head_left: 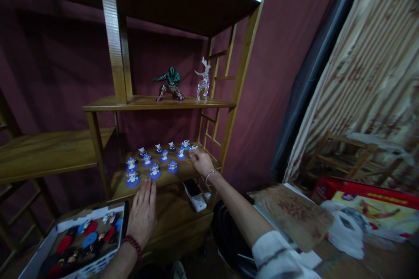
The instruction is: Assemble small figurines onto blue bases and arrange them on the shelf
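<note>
My right hand (202, 162) reaches to the back right of the low wooden shelf, its fingers closed together at a small blue-and-white figurine (194, 148) that they partly hide. Just left of it stands another blue-and-white figurine (185, 144). My left hand (143, 210) lies flat, fingers stretched out, at the shelf's front, holding nothing. Its fingertips are near a purple-based figurine (155, 171). Several purple figurines stand upright in rows, such as one at the front left (132, 178). Behind them is a row of dark-based ones, including a pink-and-black figurine (142, 152).
A white box (109, 250) of mixed figurines sits at lower left. A phone (193, 187) lies on a white case (198, 202) below the shelf's front. Above stand a green crouching figure (170, 83) and a clear deer (203, 79). At right are a plastic bag (345, 231) and red box (330, 183).
</note>
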`<state>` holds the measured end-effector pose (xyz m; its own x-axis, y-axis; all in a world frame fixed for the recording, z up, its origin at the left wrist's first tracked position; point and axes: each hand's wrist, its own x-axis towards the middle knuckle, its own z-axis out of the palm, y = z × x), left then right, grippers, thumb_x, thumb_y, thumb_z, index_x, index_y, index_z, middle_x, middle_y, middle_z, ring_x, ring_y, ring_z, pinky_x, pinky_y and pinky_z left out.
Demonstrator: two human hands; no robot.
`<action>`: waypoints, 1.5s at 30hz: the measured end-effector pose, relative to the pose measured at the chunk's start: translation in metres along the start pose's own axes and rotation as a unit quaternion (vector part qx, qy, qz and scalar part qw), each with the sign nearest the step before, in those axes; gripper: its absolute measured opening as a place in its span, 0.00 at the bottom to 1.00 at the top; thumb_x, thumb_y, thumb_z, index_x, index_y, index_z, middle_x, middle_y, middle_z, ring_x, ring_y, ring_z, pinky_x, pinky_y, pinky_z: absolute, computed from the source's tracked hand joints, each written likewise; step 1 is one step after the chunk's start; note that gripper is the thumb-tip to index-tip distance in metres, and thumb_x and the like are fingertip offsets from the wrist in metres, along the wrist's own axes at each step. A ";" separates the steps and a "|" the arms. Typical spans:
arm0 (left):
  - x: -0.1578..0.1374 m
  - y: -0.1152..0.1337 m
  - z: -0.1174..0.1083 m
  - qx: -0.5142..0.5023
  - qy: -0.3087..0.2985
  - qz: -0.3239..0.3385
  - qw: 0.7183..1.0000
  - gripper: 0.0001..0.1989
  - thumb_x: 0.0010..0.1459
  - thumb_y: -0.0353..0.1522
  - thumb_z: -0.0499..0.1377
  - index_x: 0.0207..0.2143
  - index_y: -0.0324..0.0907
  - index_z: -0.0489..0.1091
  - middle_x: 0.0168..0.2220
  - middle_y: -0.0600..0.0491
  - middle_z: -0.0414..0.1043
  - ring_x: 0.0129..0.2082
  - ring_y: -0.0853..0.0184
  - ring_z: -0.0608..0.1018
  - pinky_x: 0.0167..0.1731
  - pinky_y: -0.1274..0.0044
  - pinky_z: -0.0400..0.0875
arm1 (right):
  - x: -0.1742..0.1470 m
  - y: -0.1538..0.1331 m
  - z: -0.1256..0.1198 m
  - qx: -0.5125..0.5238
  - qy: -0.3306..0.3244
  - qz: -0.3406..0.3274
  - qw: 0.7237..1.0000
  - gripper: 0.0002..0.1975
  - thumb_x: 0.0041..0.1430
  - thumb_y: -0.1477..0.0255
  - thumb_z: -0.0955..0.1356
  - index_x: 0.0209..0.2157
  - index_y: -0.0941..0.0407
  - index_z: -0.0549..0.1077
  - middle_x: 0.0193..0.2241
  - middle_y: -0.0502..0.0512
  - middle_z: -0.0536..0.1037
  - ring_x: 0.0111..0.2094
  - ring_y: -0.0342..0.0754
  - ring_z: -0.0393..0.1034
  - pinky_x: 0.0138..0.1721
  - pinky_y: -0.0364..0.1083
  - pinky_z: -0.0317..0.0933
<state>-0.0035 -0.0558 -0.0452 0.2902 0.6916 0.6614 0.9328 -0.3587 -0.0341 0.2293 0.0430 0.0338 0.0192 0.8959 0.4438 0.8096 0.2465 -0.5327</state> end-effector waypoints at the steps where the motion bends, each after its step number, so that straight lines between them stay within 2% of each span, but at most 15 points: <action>1: 0.000 0.000 0.000 0.000 0.003 0.000 1.000 0.32 0.43 0.25 0.50 0.54 0.29 0.54 0.57 0.39 0.54 0.59 0.57 0.49 0.54 0.65 0.51 | 0.002 -0.001 -0.001 -0.007 0.000 -0.001 1.000 0.13 0.55 0.72 0.61 0.41 0.55 0.71 0.34 0.52 0.78 0.35 0.44 0.71 0.40 0.40 0.62; 7: 0.001 -0.001 0.004 0.010 -0.003 -0.002 1.000 0.32 0.43 0.27 0.51 0.54 0.29 0.54 0.57 0.39 0.54 0.59 0.58 0.50 0.54 0.66 0.50 | 0.029 -0.016 -0.007 -0.040 -0.010 -0.023 0.999 0.14 0.56 0.72 0.61 0.44 0.53 0.69 0.39 0.49 0.76 0.38 0.42 0.70 0.42 0.39 0.61; 11: 0.001 -0.002 0.007 0.018 -0.008 -0.006 1.000 0.32 0.43 0.27 0.51 0.54 0.29 0.55 0.57 0.39 0.54 0.59 0.58 0.50 0.54 0.66 0.51 | 0.055 -0.026 -0.004 -0.081 -0.031 -0.060 0.994 0.14 0.56 0.73 0.61 0.44 0.52 0.69 0.39 0.49 0.76 0.40 0.42 0.69 0.44 0.38 0.59; 18: 0.001 -0.005 0.013 0.046 -0.014 0.003 0.999 0.31 0.44 0.24 0.49 0.54 0.30 0.55 0.57 0.41 0.53 0.59 0.59 0.50 0.54 0.67 0.52 | 0.102 -0.040 0.010 -0.201 -0.126 -0.078 0.968 0.17 0.53 0.72 0.63 0.46 0.50 0.69 0.43 0.51 0.74 0.45 0.45 0.67 0.46 0.40 0.58; 22: 0.001 -0.008 0.017 0.038 -0.001 0.000 0.999 0.32 0.41 0.24 0.49 0.54 0.31 0.55 0.57 0.42 0.55 0.59 0.59 0.51 0.53 0.67 0.53 | 0.118 -0.046 0.020 -0.229 -0.172 -0.090 0.954 0.18 0.51 0.73 0.65 0.45 0.51 0.70 0.43 0.53 0.74 0.46 0.47 0.66 0.46 0.41 0.57; 35: -0.001 -0.012 0.025 0.032 0.013 0.009 0.999 0.30 0.44 0.29 0.51 0.53 0.33 0.58 0.56 0.43 0.56 0.58 0.58 0.52 0.52 0.68 0.52 | 0.135 -0.053 0.052 -0.227 -0.244 -0.094 0.938 0.20 0.45 0.76 0.68 0.43 0.49 0.71 0.43 0.50 0.74 0.43 0.45 0.68 0.41 0.37 0.59; 40: 0.000 -0.012 0.025 0.034 0.025 0.011 0.999 0.28 0.45 0.29 0.50 0.52 0.32 0.60 0.56 0.42 0.57 0.58 0.58 0.53 0.52 0.68 0.52 | 0.136 -0.056 0.056 -0.246 -0.249 -0.090 0.932 0.19 0.43 0.77 0.69 0.41 0.51 0.73 0.41 0.52 0.75 0.42 0.48 0.69 0.40 0.39 0.59; 45: -0.001 -0.011 0.026 0.034 0.025 0.008 0.999 0.30 0.44 0.29 0.50 0.53 0.32 0.58 0.56 0.42 0.56 0.59 0.58 0.52 0.52 0.67 0.51 | 0.131 -0.064 0.052 -0.261 -0.244 -0.087 0.930 0.17 0.46 0.78 0.66 0.39 0.52 0.74 0.41 0.54 0.75 0.42 0.48 0.69 0.39 0.38 0.58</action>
<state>-0.0081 -0.0361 -0.0647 0.2959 0.6532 0.6969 0.9408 -0.3255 -0.0943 0.1489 0.1636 0.0885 -0.3037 0.9518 0.0438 0.9526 0.3042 -0.0056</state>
